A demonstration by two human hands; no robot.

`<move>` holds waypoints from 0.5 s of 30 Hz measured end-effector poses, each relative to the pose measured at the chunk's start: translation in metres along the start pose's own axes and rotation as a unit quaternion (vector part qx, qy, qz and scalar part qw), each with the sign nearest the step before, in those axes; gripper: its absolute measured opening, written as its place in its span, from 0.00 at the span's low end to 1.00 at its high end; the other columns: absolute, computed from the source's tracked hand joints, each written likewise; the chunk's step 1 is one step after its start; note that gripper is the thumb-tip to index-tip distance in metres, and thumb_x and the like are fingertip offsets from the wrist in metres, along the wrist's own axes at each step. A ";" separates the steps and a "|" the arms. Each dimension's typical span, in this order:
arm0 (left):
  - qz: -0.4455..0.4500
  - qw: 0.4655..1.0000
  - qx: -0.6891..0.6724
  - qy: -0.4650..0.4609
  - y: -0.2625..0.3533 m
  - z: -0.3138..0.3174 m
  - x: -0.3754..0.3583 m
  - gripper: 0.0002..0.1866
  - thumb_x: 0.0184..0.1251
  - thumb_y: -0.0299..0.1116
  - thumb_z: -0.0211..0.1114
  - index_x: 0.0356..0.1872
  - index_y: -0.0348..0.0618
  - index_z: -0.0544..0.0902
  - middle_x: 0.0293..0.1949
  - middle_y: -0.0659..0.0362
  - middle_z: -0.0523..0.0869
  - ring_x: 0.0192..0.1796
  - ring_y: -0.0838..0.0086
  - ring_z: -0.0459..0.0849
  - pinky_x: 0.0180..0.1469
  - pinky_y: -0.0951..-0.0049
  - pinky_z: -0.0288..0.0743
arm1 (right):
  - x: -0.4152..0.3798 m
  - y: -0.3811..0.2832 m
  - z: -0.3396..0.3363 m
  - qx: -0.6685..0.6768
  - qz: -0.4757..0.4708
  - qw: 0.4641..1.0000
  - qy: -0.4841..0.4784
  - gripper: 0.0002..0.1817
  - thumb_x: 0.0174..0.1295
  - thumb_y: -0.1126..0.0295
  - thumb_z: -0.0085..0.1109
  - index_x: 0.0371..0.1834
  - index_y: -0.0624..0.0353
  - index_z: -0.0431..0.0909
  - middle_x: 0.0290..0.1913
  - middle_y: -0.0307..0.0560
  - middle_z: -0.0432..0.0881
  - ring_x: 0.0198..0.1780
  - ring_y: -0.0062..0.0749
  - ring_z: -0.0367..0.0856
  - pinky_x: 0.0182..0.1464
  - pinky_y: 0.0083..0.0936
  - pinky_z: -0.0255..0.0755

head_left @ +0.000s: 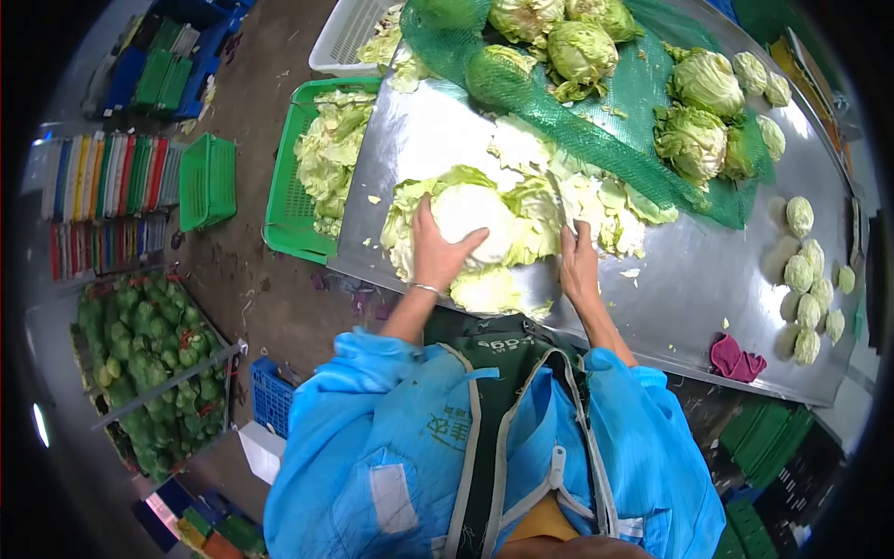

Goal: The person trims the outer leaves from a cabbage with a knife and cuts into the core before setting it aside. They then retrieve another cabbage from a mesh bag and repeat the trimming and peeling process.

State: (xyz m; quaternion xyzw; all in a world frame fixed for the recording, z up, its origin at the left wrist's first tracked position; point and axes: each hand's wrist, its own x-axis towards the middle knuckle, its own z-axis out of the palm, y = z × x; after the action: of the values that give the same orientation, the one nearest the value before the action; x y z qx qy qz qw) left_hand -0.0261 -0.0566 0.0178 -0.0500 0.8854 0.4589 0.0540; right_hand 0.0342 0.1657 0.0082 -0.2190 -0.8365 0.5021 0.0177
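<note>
My left hand point(438, 250) rests on a pale, round cabbage head point(477, 220) lying on the steel table point(689, 279), fingers wrapped over its near side. My right hand point(578, 265) grips a knife point(562, 205) whose blade points away from me beside the cabbage. Loose outer leaves point(596, 205) lie heaped around both hands.
Green netting point(643, 93) with several whole cabbages covers the far table. Trimmed cores point(808, 289) sit at the right, a pink cloth point(736, 359) near the front edge. A green crate point(321, 168) of leaves stands left of the table; more crates and bagged cabbages point(154, 363) line the floor.
</note>
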 end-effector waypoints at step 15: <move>0.095 0.987 0.128 0.020 0.024 0.014 -0.004 0.67 0.31 0.49 0.83 0.71 0.31 0.50 0.68 0.37 0.60 0.70 0.47 0.60 0.70 0.53 0.55 | 0.043 -0.058 0.014 -0.076 -0.148 0.958 -0.232 0.29 0.71 0.58 0.47 0.68 0.67 0.61 0.64 0.70 0.68 0.62 0.61 0.72 0.64 0.41 0.66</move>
State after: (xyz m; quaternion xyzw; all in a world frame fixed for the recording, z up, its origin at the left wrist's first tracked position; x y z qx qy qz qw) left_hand -0.0242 -0.0317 0.0297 0.0320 0.9386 0.3435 -0.0019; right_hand -0.0284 0.1475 0.0427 0.0297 -0.8762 0.4659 -0.1195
